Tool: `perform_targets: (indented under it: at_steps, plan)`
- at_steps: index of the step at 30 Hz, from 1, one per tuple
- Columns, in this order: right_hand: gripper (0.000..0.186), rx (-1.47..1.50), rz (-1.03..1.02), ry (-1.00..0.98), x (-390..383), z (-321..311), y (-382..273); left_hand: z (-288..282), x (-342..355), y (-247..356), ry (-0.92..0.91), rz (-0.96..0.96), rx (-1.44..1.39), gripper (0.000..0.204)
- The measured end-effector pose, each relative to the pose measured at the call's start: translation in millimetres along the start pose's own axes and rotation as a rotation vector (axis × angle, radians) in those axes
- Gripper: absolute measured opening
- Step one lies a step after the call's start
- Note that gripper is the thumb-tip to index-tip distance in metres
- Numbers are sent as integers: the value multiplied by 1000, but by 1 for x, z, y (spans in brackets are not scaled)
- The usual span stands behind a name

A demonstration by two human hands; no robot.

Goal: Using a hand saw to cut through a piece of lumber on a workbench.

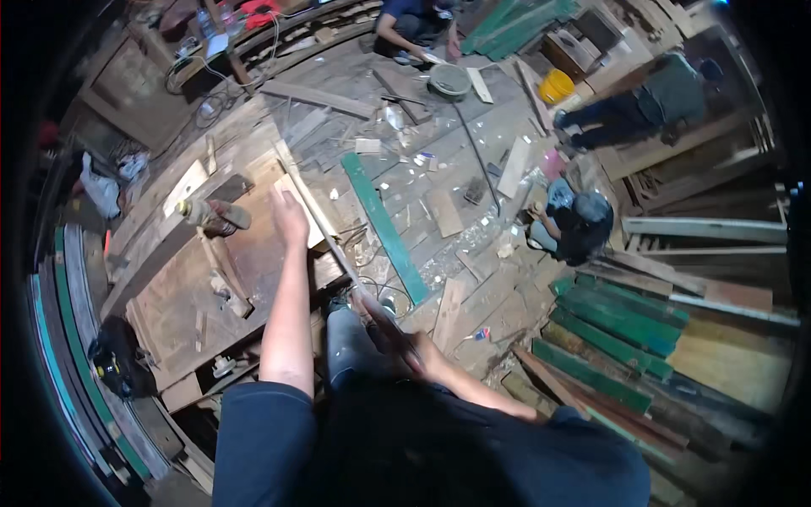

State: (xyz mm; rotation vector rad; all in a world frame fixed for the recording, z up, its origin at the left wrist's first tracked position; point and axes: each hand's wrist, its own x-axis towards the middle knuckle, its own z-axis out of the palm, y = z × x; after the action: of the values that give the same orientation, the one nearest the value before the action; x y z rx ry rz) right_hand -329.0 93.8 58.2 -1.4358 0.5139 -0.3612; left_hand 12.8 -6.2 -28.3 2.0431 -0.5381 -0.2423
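Note:
My left hand (pixel 291 220) lies on a pale board (pixel 312 221) at the right edge of the workbench (pixel 173 296), its fingers stretched out along the wood. A long narrow strip of wood (pixel 345 260) slants from beside that board down toward my body. It looks pale at the far end and darker brown at the near end. Closed around its near end is my right hand (pixel 429 358), in front of my right hip; the fingers are partly hidden. Left of my left hand, a bottle (pixel 198 211) with yellowish contents lies near a thick beam (pixel 160 241) on the bench.
On the plank floor lie a green board (pixel 384 228), offcuts and scraps. One person squats at the right (pixel 583 224), another bends beyond (pixel 663 97), and a third sits at the back (pixel 410 34) by a grey basin (pixel 450 80). Green planks (pixel 612 325) are stacked at the right; a yellow bucket (pixel 556 86) stands behind.

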Motion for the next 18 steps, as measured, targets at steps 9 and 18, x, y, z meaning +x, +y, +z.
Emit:
perform_targets:
  at_steps: [9,18]
  plan:
    - [22,-195,-365,132,182,9,-7,0,-3,5,66,31,67,52]
    - [5,-223,98,42,-3,0,-12,-2,-2,6,65,29,88,50]
